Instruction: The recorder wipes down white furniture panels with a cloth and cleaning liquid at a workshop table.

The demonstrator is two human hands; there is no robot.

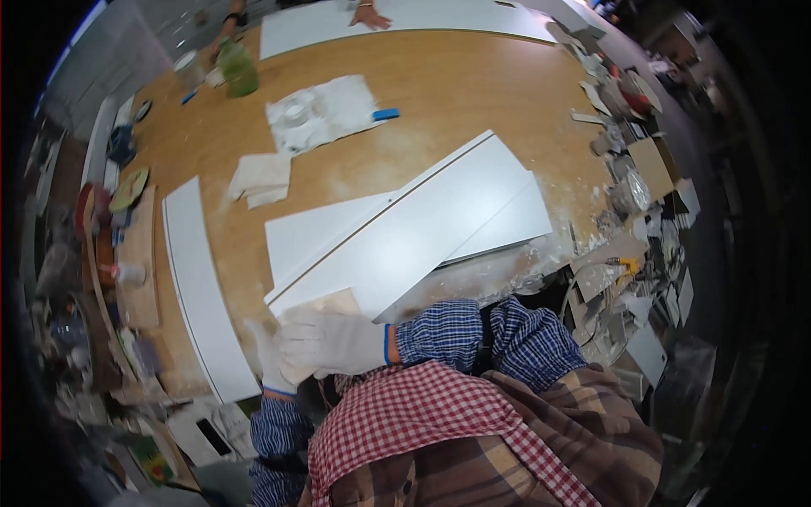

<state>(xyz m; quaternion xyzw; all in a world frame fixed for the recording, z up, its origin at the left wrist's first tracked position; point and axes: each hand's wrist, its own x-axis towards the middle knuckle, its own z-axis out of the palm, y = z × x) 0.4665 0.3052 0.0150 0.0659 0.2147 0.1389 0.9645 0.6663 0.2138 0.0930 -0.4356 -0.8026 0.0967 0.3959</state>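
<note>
Both my hands wear white knit gloves with blue cuffs. At the near left end of a white panel (397, 232), my right hand (325, 340) is closed over a cream cloth (338, 302), which shows beyond and below the glove. My left hand (270, 359) is at the panel's near corner, beside the right hand. Its thumb points up, but its other fingers are hidden, so its grip cannot be made out. The panel has a dark groove along its far long edge. It lies slantwise across another white panel (296, 232).
A long white strip (198, 287) lies to the left. Farther off are a folded cloth (260, 179), a white rag (342, 106), a blue block (386, 114) and a green bottle (237, 69). Another person's hand (369, 15) rests on a far panel (422, 19). Scraps line the right.
</note>
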